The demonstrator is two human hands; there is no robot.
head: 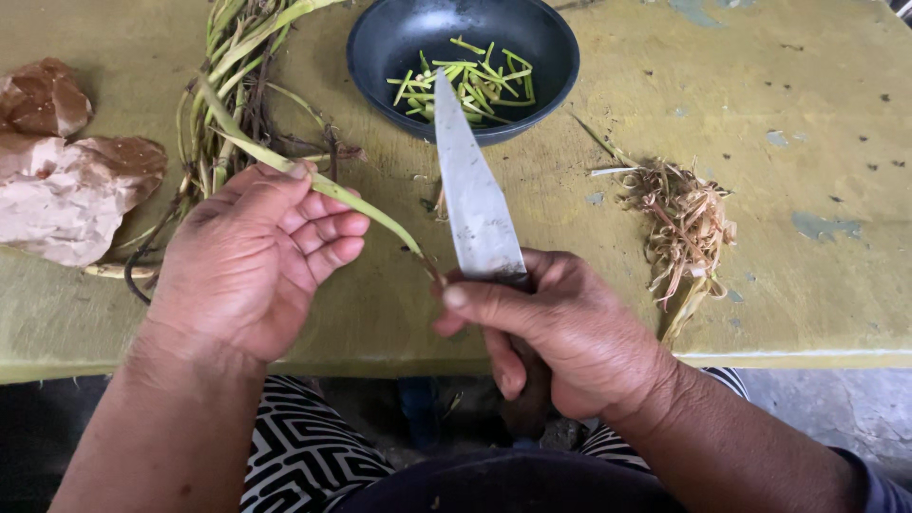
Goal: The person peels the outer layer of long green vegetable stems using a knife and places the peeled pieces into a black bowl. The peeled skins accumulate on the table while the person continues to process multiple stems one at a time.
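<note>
My left hand (255,258) pinches a long green plant stalk (366,211) between thumb and fingers, over the table's near edge. The stalk slants down to the right, where its thin end meets the thumb of my right hand (549,332). That hand grips a knife (472,190) by the handle, the broad pointed blade aimed away from me toward a dark bowl (380,38). Short cut green strips (470,81) lie in the bowl.
A bundle of uncut green stalks (228,95) lies at the back left of the yellow-green table (807,285). Pinkish crumpled lumps (66,190) sit at the far left. A heap of dry brownish peelings (684,223) lies to the right. My patterned lap is below the table edge.
</note>
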